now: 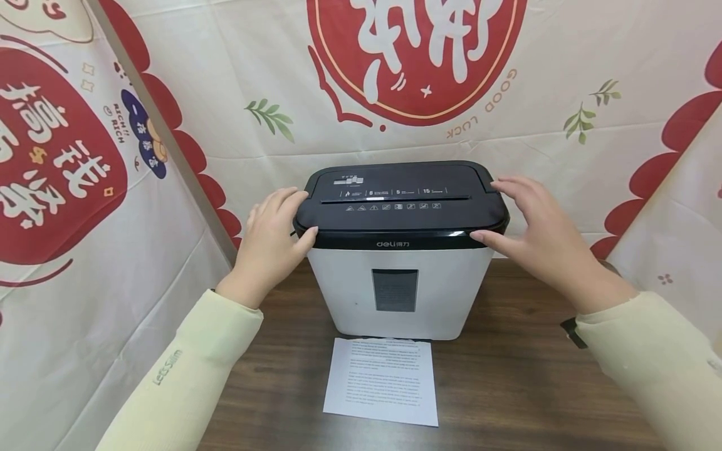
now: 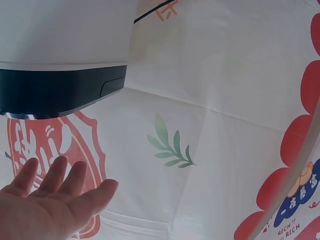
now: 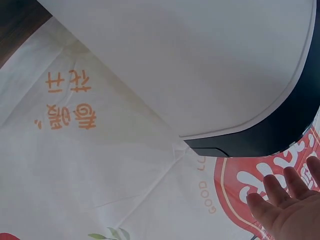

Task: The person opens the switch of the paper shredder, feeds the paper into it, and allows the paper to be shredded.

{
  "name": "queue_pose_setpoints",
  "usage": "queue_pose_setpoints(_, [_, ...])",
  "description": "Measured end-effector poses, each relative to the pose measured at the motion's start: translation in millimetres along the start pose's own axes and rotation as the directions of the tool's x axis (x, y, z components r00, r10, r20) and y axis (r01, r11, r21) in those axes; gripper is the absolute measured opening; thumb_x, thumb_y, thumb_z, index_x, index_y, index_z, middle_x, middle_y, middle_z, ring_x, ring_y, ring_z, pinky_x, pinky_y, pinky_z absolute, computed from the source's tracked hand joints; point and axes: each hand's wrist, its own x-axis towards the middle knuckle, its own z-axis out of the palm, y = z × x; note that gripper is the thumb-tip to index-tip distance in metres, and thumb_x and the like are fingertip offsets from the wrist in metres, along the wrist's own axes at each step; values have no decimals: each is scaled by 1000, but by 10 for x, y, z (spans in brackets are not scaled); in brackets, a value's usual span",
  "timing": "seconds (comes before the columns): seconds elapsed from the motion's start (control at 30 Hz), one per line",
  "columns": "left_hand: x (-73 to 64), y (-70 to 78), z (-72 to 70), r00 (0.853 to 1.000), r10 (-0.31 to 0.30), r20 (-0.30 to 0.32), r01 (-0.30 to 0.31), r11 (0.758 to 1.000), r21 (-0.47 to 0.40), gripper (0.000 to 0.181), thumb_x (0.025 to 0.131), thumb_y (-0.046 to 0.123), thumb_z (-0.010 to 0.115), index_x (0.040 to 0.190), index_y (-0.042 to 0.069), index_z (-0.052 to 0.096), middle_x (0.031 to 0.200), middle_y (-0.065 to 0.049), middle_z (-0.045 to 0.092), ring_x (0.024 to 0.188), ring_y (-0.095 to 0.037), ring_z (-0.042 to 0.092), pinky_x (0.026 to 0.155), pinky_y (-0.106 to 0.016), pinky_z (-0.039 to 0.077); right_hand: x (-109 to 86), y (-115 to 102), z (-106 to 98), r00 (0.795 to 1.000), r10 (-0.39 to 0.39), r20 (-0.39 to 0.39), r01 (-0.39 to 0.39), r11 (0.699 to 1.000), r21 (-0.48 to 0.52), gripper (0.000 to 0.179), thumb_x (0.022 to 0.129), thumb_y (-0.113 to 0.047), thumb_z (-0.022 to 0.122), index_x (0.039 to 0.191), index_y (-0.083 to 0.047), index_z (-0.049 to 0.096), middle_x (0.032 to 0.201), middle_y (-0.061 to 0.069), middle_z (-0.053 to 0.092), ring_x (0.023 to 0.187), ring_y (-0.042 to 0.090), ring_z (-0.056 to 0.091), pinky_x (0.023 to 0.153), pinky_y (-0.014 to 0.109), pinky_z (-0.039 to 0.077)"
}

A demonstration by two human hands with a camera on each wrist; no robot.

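A paper shredder (image 1: 341,288) with a white body and a black lid (image 1: 395,219) stands upright on the wooden table. My left hand (image 1: 272,241) is by the lid's left end, fingers spread and slightly bent. On the opposite end is my right hand (image 1: 547,244), its thumb and fingers similarly apart. Both wrist views show a gap between the black rim and the fingers of the left hand (image 2: 55,200) and right hand (image 3: 292,205). Neither hand holds anything. A printed sheet of paper (image 1: 380,382) with a ragged top edge lies flat before the shredder.
Cloth sheets with red and white prints (image 1: 203,88) hang behind and on both sides. The dark brown table (image 1: 524,363) extends around the shredder. A small clear window (image 1: 395,290) sits in the shredder's front.
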Motion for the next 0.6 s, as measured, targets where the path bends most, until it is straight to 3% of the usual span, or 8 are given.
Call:
queue_pose_setpoints(0.3, [-160, -31, 14, 997, 39, -65, -38, 999, 18, 48, 84, 15, 72, 128, 4, 57, 135, -17, 51, 129, -31, 42, 104, -60, 31, -130, 6, 19, 1000, 15, -13, -16, 999, -28, 81, 69, -20, 88, 137, 1, 48, 142, 22, 42, 131, 41, 38, 102, 61, 33])
queue_pose_setpoints(0.6, [-303, -37, 27, 999, 14, -43, -13, 1000, 23, 51, 84, 15, 72, 131, 4, 55, 139, -17, 48, 132, -33, 40, 106, -66, 25, -234, 49, 48, 997, 51, -49, -52, 998, -21, 81, 69, -17, 87, 138, 0, 48, 142, 23, 41, 132, 41, 36, 98, 65, 35])
